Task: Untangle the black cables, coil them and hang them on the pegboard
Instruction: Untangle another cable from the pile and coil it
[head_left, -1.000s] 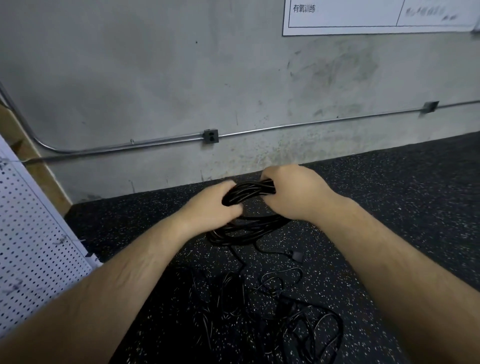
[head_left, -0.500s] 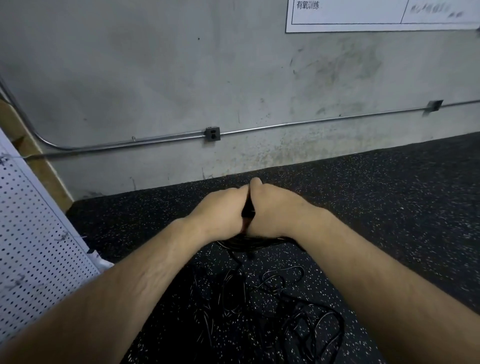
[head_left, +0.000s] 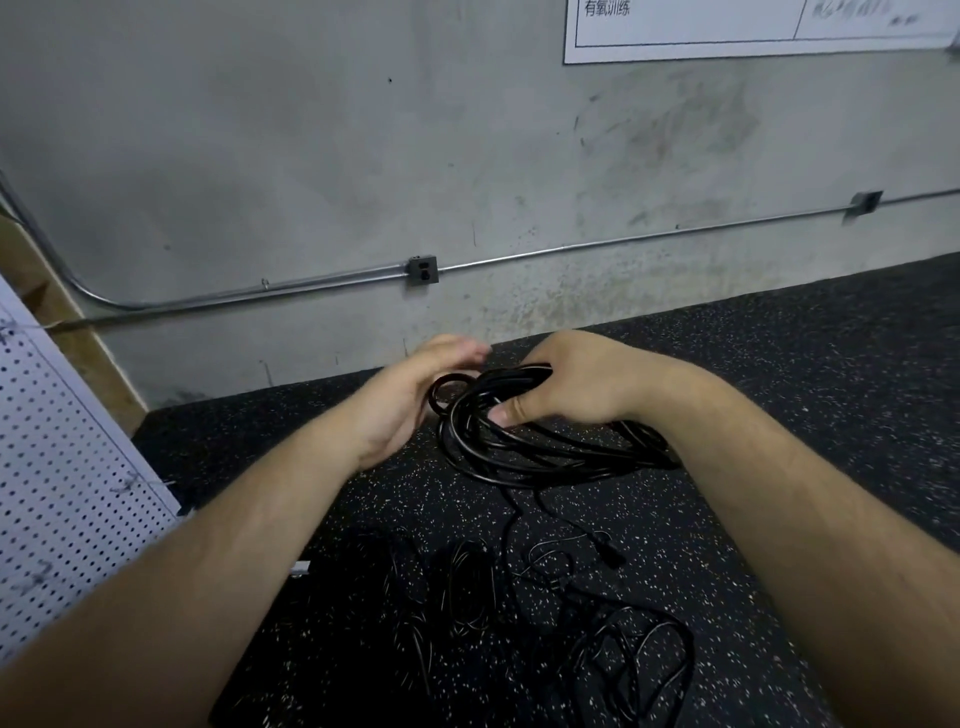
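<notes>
holding a coil of black cable (head_left: 545, 447) up above the floor (head_left: 831, 389), the right hand (head_left: 582, 379) has its fingers (head_left: 545, 353) curled over the top of the loops. its thumb (head_left: 506, 413) presses on the near side, so the coil is clamped in that hand. the rest of the coil hangs down under the right wrist.

the left hand (head_left: 410, 400) is just beside the coil, with its palm turned toward it. its fingers (head_left: 462, 351) are mostly straight and a bit blurry, and they hold nothing. one small loop of the coil sits right by the left palm, but i cannot tell if it touches.

more black cables (head_left: 623, 649) lie in a messy pile on the floor, nearer the person. a small plug (head_left: 613, 558) lies there too. a white pegboard (head_left: 67, 467) leans at the far left. behind it all is a grey wall (head_left: 311, 156) with a metal pipe (head_left: 623, 241) running along it.
</notes>
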